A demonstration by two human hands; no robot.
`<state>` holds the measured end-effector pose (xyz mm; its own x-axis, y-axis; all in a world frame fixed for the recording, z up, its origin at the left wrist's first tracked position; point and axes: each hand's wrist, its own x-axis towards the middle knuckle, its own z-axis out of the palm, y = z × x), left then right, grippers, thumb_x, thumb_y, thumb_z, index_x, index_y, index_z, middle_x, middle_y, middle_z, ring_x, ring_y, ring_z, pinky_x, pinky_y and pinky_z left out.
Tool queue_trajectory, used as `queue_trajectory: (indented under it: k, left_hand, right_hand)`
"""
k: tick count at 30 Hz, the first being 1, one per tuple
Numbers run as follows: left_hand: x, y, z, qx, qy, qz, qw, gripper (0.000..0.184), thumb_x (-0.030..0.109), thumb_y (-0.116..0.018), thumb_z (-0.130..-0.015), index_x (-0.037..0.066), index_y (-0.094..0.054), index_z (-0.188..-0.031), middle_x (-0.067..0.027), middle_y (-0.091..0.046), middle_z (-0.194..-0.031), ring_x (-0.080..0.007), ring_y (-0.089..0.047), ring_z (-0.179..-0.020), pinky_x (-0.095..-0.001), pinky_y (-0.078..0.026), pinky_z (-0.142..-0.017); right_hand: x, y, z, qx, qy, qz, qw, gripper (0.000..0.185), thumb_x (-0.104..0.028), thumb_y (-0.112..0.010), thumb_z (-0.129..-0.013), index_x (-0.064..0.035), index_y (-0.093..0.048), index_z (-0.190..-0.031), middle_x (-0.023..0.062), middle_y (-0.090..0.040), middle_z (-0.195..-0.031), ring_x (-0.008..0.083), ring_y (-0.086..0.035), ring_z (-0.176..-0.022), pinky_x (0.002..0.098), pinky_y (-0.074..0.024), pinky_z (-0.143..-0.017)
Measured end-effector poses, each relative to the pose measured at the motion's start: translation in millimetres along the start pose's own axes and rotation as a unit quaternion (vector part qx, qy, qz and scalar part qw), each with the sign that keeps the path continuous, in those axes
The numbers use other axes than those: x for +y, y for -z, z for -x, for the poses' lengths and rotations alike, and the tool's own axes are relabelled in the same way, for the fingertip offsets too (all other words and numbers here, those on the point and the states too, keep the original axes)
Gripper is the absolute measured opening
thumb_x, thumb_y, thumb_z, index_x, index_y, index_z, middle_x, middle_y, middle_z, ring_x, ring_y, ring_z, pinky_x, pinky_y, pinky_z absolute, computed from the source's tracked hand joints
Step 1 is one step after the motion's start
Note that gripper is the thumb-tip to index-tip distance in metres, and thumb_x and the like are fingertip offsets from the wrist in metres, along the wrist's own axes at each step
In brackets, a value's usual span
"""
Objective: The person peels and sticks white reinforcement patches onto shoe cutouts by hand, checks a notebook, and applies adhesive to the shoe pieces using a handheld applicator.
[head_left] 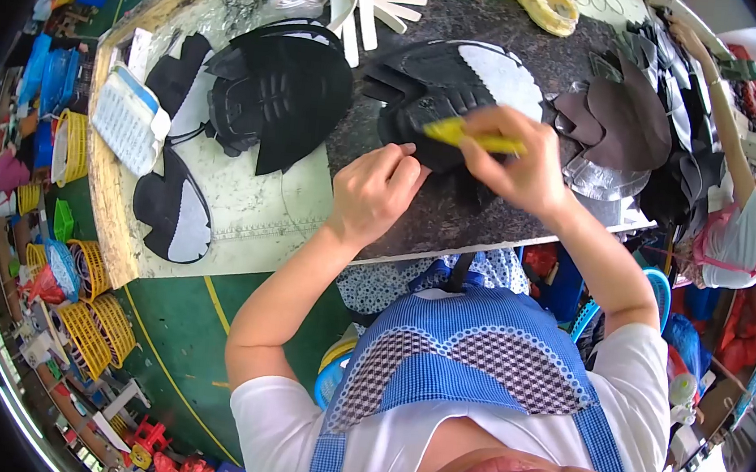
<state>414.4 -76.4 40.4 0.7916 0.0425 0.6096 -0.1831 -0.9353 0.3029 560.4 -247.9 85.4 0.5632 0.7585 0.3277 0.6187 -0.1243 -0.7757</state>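
Note:
A black shoe upper piece [439,98] with a white backing patch lies on the dark work mat in front of me. My right hand [518,154] is closed around a yellow pen-like tool [494,144] held over the piece; its tip is blurred and its exact kind is unclear. At the near edge of the upper, my left hand [371,189] has its fingers bent and pressed together, touching the black material. Whatever lies between those fingertips is hidden. More black uppers [305,95] are piled to the left.
A paper-covered pad [129,120] and a black-and-white piece [173,209] lie at the left table edge [110,213]. White strips [363,1] and a yellow roll [547,4] sit at the back. Dark brown cut pieces [622,114] are stacked right, near another person [738,232].

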Motion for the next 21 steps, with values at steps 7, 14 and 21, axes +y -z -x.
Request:
queue_trajectory:
  k: [7, 14, 21]
  left_hand:
    - [-21, 10, -30, -0.052, -0.139, 0.060, 0.987, 0.024, 0.008, -0.069, -0.074, 0.006, -0.071, -0.098, -0.0048, -0.064, -0.103, -0.0218, -0.067, -0.097, -0.0312, -0.059, -0.072]
    - [-67, 113, -54, 0.038, -0.140, -0.092, 0.985, 0.024, -0.006, -0.080, -0.077, -0.001, -0.075, -0.100, -0.0120, -0.071, -0.109, -0.0290, -0.070, -0.099, -0.0356, -0.059, -0.083]
    - [-97, 152, 34, 0.001, 0.050, -0.266, 0.963, 0.040, -0.014, -0.056, -0.081, -0.001, -0.070, -0.116, -0.0126, -0.066, -0.120, -0.0314, -0.065, -0.110, -0.0405, -0.052, -0.090]
  right_hand:
    - [5, 63, 20, 0.159, -0.181, -0.159, 0.957, 0.024, -0.019, -0.063, -0.100, 0.0036, -0.068, -0.102, 0.0090, -0.072, -0.088, 0.0126, -0.068, -0.070, 0.0236, -0.0552, -0.064]
    - [64, 156, -47, 0.296, -0.179, -0.050, 0.937, 0.032, -0.029, -0.063, -0.102, -0.0028, -0.072, -0.117, 0.0049, -0.068, -0.079, 0.0075, -0.062, -0.063, 0.0217, -0.0466, -0.056]
    - [144, 129, -118, 0.162, -0.077, 0.189, 0.965, 0.031, -0.034, -0.060, -0.102, -0.0088, -0.074, -0.115, 0.0082, -0.069, -0.071, 0.0105, -0.065, -0.060, 0.0267, -0.0501, -0.056]
